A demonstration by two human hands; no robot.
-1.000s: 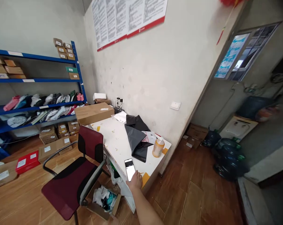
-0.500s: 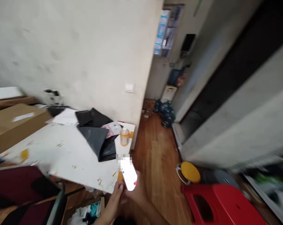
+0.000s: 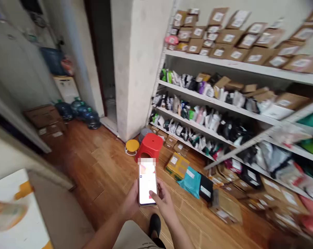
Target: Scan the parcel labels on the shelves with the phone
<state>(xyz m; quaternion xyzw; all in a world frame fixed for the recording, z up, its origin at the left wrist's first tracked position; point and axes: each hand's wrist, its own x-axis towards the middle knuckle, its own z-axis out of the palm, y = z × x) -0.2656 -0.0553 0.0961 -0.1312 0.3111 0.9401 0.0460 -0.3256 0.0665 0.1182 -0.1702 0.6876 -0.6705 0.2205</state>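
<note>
We are holding the phone (image 3: 147,184) out over the wooden floor (image 3: 111,173), our left hand (image 3: 131,201) cupping its left side, our right hand (image 3: 166,202) gripping its right edge, that thumb (image 3: 155,197) lying over the screen (image 3: 144,189). A red stool (image 3: 151,142) is standing beyond the phone.

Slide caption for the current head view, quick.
Left hand and right hand hold a phone, right thumb over its screen; beyond, a red stool and shelves of parcels.
</note>
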